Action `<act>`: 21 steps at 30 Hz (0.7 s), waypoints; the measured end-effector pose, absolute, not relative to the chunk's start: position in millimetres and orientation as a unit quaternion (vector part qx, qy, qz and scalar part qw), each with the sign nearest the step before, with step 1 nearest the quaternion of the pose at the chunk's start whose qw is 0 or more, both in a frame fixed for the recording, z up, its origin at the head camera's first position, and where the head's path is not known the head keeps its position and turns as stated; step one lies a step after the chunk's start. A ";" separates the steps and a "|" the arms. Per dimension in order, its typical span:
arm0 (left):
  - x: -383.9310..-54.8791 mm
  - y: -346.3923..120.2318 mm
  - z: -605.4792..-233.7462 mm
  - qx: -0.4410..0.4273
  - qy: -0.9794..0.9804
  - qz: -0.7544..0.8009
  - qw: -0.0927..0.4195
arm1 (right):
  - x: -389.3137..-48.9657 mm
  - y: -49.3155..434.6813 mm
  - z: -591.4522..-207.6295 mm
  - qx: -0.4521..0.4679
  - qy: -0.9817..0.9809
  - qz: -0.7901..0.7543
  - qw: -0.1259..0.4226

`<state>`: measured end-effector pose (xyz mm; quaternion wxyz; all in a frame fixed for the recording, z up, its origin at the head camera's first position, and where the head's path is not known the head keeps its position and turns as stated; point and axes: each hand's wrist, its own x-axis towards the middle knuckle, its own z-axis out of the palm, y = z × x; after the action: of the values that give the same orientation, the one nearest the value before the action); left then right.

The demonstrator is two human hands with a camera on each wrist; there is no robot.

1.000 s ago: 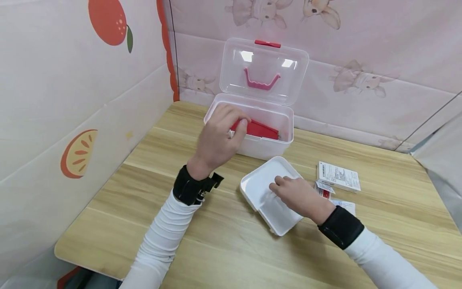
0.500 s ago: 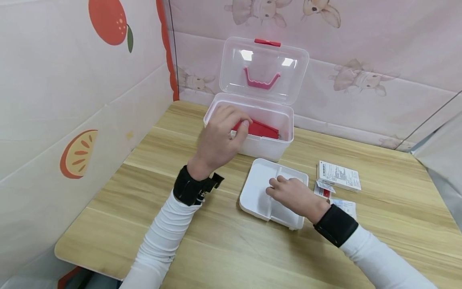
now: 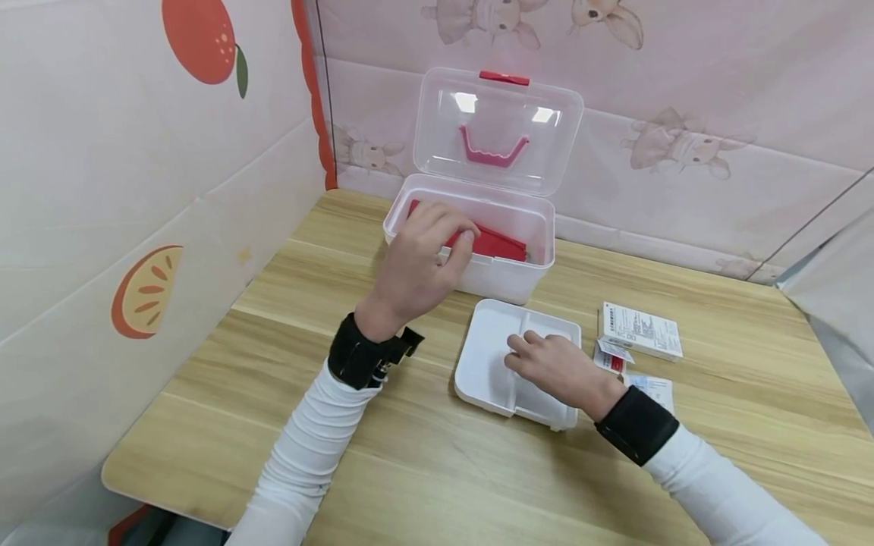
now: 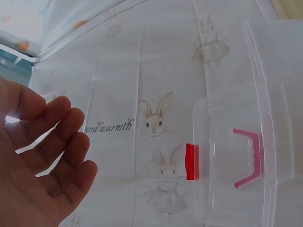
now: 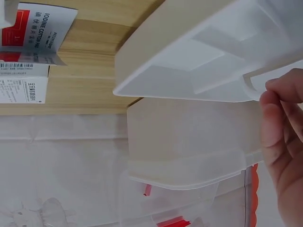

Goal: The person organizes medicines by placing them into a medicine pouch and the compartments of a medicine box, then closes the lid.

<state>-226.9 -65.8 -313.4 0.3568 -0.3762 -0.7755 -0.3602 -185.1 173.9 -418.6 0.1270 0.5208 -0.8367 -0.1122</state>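
Observation:
A white compartmented tray (image 3: pixel 481 364) is in front of the clear box. My right hand (image 3: pixel 556 375) is over it, thumb and finger pinching the strip across its middle, as the right wrist view shows at the tray's inner handle (image 5: pixel 259 81). My left hand (image 3: pixel 419 262) hovers by the front left of the clear plastic box (image 3: pixel 495 280), fingers loosely curved, holding nothing. In the left wrist view the fingers (image 4: pixel 71 156) are apart from everything. Inside the box lies a red item (image 3: pixel 501 244), partly hidden by the left hand.
The box's lid (image 3: pixel 437 144), with pink handle (image 3: pixel 493 158) and red latch (image 3: pixel 504 78), stands raised against the rabbit-print wall. On the right lie a white carton (image 3: pixel 642 332), a small red-and-white packet (image 3: pixel 612 360) and a pale blue-white packet (image 3: pixel 652 390).
The tray in my right hand has turned, so its divider now runs differently, and the right hand shifted slightly left. My left hand stays nearly still.

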 end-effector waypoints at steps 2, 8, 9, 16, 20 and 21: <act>-226.8 -65.3 -313.3 -0.376 -0.778 -0.357 0.355 | -184.8 174.8 -419.5 0.521 -0.837 -0.108 0.132; -228.3 -64.6 -315.7 -0.376 -0.796 -0.337 0.334 | -181.9 182.4 -423.0 0.498 -0.853 -0.084 0.129; -228.8 -64.6 -316.6 -0.377 -0.800 -0.333 0.328 | -181.1 185.1 -423.9 0.487 -0.861 -0.074 0.124; -231.8 -65.2 -320.4 -0.374 -0.814 -0.323 0.305 | -189.8 227.1 -417.1 0.323 -0.940 0.047 0.095; -232.9 -64.4 -321.8 -0.366 -0.823 -0.320 0.294 | -207.7 269.2 -409.0 0.202 -0.974 0.085 0.055; -232.8 -64.3 -322.4 -0.362 -0.827 -0.318 0.291 | -212.3 279.6 -407.9 0.178 -0.980 0.082 0.033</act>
<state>-232.8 -64.3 -322.4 0.2910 -0.3624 -0.8265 -0.3176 -212.3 279.6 -407.9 0.0326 0.1783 -0.9800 0.0824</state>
